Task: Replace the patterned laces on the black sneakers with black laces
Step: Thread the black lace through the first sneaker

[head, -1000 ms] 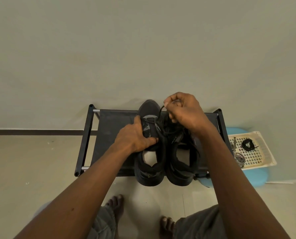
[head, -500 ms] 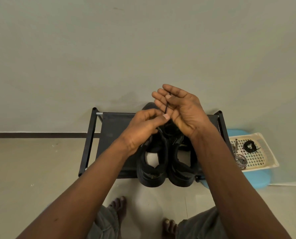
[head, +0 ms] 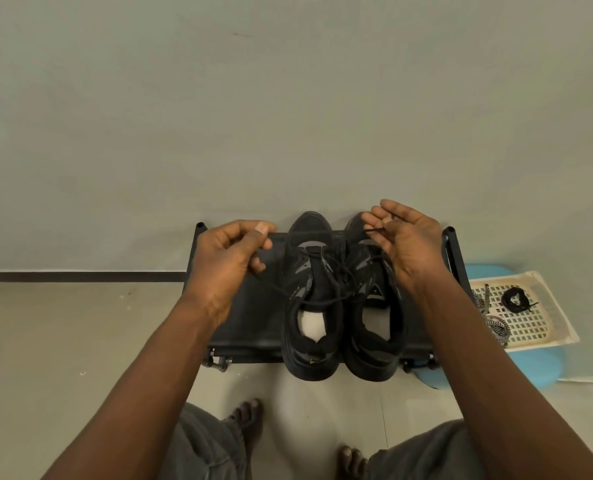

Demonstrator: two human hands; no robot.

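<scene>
Black lace [head: 371, 231] loops slackly over the black sneakers [head: 322, 278] on the rack [head: 246, 306] while our left hand [head: 226, 261] and right hand [head: 409, 244] each pinch an end, so we fear uneven pulling could snag or unthread it.

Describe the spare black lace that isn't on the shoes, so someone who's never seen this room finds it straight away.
Go to the black shoe rack against the wall, then right to the cream perforated tray beside it. Near the tray's middle lies the coiled black lace, a small tight ring. The patterned laces at the tray's left edge are black-and-white and loose.
</scene>
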